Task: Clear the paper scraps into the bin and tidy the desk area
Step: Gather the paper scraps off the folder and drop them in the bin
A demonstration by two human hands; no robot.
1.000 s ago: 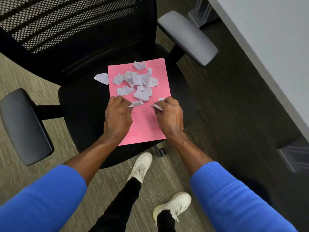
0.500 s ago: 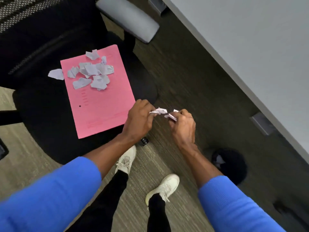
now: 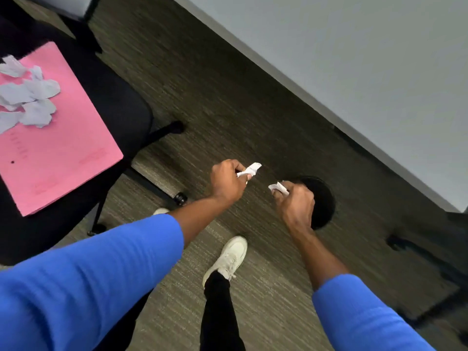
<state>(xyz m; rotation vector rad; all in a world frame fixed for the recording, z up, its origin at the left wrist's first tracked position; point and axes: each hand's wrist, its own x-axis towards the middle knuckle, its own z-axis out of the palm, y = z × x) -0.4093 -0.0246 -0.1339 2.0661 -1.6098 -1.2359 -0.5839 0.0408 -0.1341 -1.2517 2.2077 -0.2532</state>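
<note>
My left hand [image 3: 228, 182] is closed around a white paper scrap [image 3: 249, 169] that sticks out past the thumb. My right hand [image 3: 295, 202] pinches another paper scrap [image 3: 277, 187] and hovers over the near rim of a round black bin [image 3: 324, 201] on the floor. The left hand is a short way left of the bin. Several more white scraps [image 3: 30, 97] lie on a pink folder [image 3: 58, 153] resting on the black chair seat [image 3: 114, 102] at the left.
A grey desk top [image 3: 367, 79] runs diagonally across the upper right. The chair's base legs and castor [image 3: 180, 198] reach onto the carpet near my white shoe [image 3: 229, 257]. Another dark chair base [image 3: 405, 245] shows at the right edge.
Both hands lifted scraps off the pink folder and carried them right, away from the chair, to the bin. My view swung right, so the folder now sits at the left edge.
</note>
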